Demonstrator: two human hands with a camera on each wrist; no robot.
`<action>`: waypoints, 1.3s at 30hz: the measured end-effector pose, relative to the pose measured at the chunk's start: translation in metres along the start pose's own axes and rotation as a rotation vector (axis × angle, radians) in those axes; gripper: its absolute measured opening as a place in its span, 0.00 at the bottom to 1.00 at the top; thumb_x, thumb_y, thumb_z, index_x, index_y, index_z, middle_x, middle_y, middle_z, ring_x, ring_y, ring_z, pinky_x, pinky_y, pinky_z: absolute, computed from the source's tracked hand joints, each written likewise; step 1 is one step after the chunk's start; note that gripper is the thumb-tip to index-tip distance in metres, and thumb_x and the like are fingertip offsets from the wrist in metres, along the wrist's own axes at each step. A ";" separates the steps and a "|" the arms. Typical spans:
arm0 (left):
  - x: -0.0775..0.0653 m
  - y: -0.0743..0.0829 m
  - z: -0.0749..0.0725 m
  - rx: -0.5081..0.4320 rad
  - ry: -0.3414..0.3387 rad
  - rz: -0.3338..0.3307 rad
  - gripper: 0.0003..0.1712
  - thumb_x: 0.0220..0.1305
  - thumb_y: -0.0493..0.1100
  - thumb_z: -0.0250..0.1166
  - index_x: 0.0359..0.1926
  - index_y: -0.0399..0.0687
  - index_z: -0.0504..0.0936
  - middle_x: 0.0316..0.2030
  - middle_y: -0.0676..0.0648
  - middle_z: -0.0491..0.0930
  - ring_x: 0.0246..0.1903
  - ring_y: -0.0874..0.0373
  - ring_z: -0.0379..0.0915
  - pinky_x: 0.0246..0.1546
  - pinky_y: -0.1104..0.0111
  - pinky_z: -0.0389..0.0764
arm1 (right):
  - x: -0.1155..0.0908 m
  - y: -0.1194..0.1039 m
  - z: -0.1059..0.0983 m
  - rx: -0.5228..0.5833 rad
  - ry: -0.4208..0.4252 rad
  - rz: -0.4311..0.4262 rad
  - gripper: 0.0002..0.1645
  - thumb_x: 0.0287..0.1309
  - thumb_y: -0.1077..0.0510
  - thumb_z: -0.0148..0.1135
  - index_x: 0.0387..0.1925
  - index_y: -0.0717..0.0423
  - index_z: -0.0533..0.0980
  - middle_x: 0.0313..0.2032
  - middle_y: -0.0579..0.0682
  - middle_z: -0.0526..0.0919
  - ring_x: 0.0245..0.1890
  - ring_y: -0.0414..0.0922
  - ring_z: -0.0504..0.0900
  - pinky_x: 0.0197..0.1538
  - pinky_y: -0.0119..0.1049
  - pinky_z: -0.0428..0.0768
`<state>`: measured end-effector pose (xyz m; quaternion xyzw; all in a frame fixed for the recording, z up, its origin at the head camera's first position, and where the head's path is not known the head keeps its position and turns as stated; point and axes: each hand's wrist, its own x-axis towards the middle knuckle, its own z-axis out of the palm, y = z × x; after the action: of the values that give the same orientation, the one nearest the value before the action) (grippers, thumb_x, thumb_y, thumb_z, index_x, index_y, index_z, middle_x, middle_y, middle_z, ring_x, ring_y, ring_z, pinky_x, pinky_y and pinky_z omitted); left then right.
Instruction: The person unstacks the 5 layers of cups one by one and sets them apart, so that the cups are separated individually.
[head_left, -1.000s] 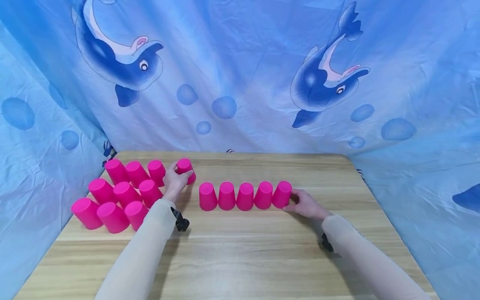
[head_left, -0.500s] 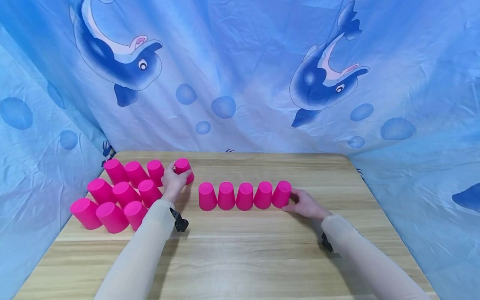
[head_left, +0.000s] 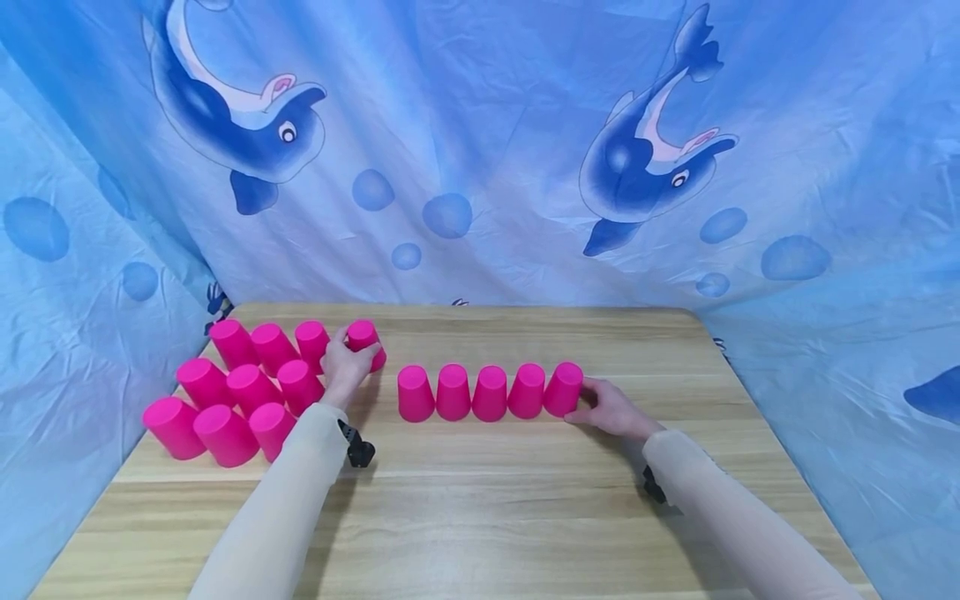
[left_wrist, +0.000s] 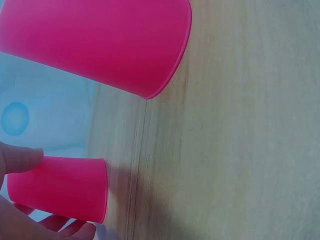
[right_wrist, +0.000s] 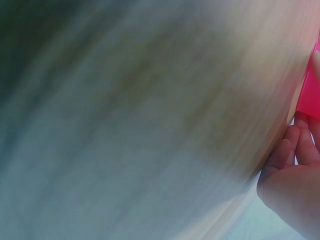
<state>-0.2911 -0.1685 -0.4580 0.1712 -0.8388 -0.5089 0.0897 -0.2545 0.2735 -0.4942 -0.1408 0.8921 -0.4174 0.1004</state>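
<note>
We have a pink cup near the far edge of the desk, left of centre; our left hand grips it, thumb and fingers round its sides. Our right hand grips the right-end cup of a five-cup row running parallel to the far edge. Nine more cups stand mouth-down, three by three, toward the far left corner. Dolphin-print curtain beyond the far edge.

Long off-wht slvs both sides; sm blk wrist cams.
</note>
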 end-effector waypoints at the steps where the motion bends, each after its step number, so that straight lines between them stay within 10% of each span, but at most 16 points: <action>1: 0.000 0.000 0.000 0.006 0.000 -0.002 0.41 0.61 0.47 0.66 0.71 0.45 0.58 0.61 0.36 0.66 0.60 0.41 0.61 0.56 0.48 0.69 | 0.000 0.000 0.000 0.002 0.002 0.006 0.35 0.46 0.57 0.76 0.58 0.52 0.74 0.52 0.47 0.77 0.57 0.51 0.72 0.61 0.49 0.68; 9: -0.016 0.018 -0.008 0.114 0.010 0.121 0.52 0.60 0.51 0.65 0.73 0.37 0.44 0.68 0.33 0.55 0.65 0.37 0.52 0.61 0.46 0.61 | 0.000 -0.001 0.001 0.009 0.001 -0.036 0.34 0.47 0.58 0.75 0.57 0.56 0.73 0.51 0.51 0.78 0.57 0.54 0.72 0.60 0.51 0.68; 16: -0.052 0.035 -0.006 0.088 0.010 0.299 0.48 0.59 0.53 0.66 0.72 0.40 0.52 0.65 0.35 0.59 0.63 0.39 0.56 0.58 0.45 0.65 | 0.000 0.000 0.002 -0.007 0.011 -0.011 0.35 0.47 0.56 0.75 0.58 0.54 0.73 0.53 0.50 0.77 0.58 0.54 0.71 0.60 0.51 0.68; 26: -0.079 0.023 0.015 0.076 -0.276 0.306 0.46 0.48 0.46 0.76 0.65 0.40 0.65 0.59 0.36 0.68 0.57 0.41 0.65 0.51 0.49 0.73 | 0.002 0.001 0.003 -0.017 0.016 -0.002 0.35 0.47 0.55 0.76 0.58 0.53 0.73 0.52 0.48 0.77 0.56 0.51 0.72 0.60 0.50 0.69; 39: -0.087 0.009 0.030 0.068 -0.242 0.249 0.36 0.47 0.36 0.75 0.57 0.40 0.71 0.47 0.39 0.76 0.47 0.45 0.73 0.48 0.54 0.76 | 0.000 0.002 0.002 -0.004 0.008 -0.028 0.35 0.47 0.56 0.75 0.58 0.55 0.73 0.52 0.50 0.78 0.56 0.53 0.73 0.59 0.50 0.69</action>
<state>-0.2221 -0.1075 -0.4618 0.0065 -0.8750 -0.4820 0.0447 -0.2545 0.2727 -0.4969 -0.1517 0.8912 -0.4177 0.0909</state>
